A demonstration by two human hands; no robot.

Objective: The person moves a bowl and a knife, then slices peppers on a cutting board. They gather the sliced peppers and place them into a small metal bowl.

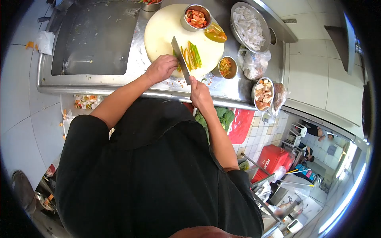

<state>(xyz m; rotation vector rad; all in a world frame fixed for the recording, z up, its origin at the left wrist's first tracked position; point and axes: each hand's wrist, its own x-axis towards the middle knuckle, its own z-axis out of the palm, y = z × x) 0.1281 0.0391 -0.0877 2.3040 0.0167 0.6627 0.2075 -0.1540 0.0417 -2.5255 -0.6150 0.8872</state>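
Note:
My right hand is wrapped around the handle of a kitchen knife, its blade angled across the round white cutting board. On the blade's left side my left hand has its fingers curled down over a bit of green and yellow bell pepper, mostly hidden by the fingers. To the right of the blade lie thin green and yellow pepper strips. A larger piece of bell pepper rests near the board's right edge. Beside it, a metal bowl holds red chopped pieces.
A small metal cup of diced vegetables stands at the board's right edge. Farther right are a colander of white strips, a plastic bag and a bowl of cubes. A sink lies left.

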